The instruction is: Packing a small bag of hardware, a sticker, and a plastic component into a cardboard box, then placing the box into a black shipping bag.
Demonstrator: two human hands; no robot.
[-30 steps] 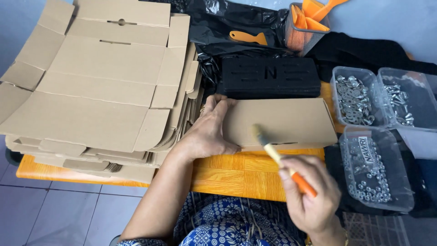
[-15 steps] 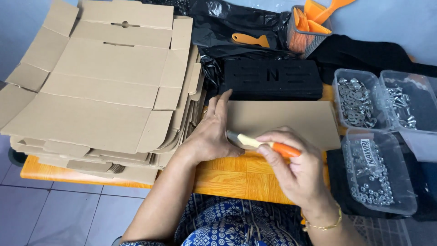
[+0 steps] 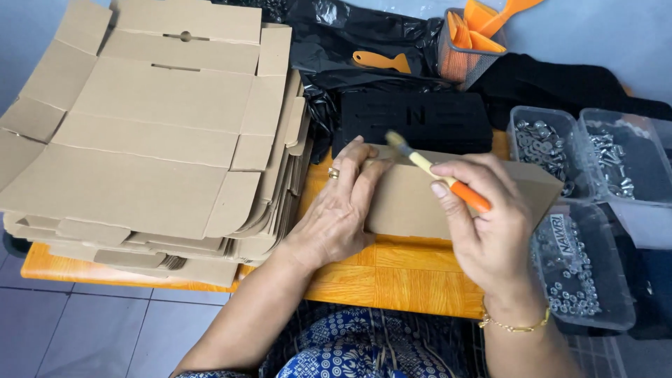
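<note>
- On the orange wooden table in front of me, my left hand lies flat, fingers spread, pressing down the left end of a folded brown cardboard piece.
- My right hand is closed around the orange handle of a small brush, its bristle tip over the top edge of the cardboard, beside my left fingertips.
- Judging from this, only this one piece is being brushed and it is not yet a box; a tall stack of flat cardboard blanks to my left looks unfolded.
- Behind the cardboard lies a black moulded tray, with crumpled black plastic bags beyond it.
- At far right stand three clear plastic tubs of silvery nuts and washers; the nearest carries a small white label with dark print.
- At top right, a mesh basket holds orange plastic scrapers, with one more orange scraper lying loose on the bags.
</note>
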